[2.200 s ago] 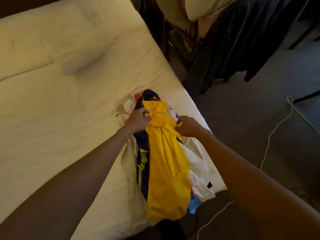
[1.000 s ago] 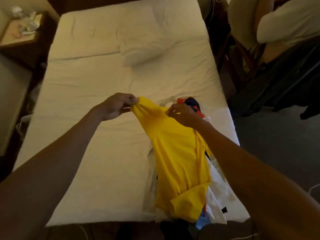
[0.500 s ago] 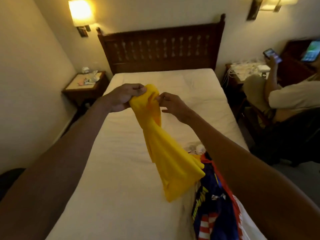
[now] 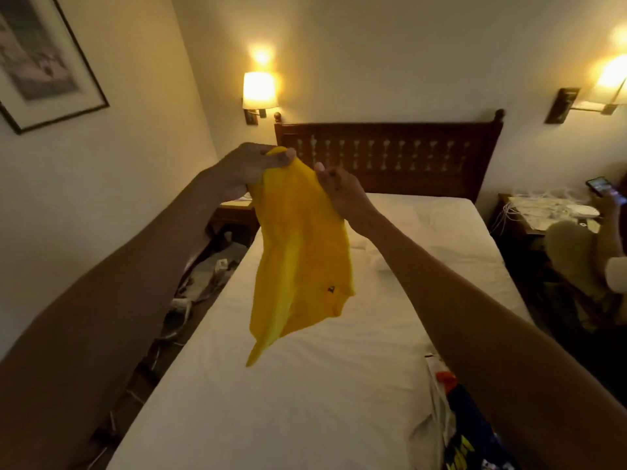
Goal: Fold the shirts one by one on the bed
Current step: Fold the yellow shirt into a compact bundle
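Nothing here reads clearly. The yellow shirt (image 4: 298,252) I hold up carries a small dark patch (image 4: 330,289) near its lower edge, too small for me to make out any word or logo. At the bottom right, the navy shirt (image 4: 476,432) on the bed (image 4: 305,401) shows bold yellow lettering (image 4: 458,451) (cut off by the frame edge), so I cannot spell it. The lit phone (image 4: 599,186) screen at far right is a blur.

Hotel-style bedroom: bed (image 4: 305,385), headboard (image 4: 390,154), wall lamps (image 4: 259,90)
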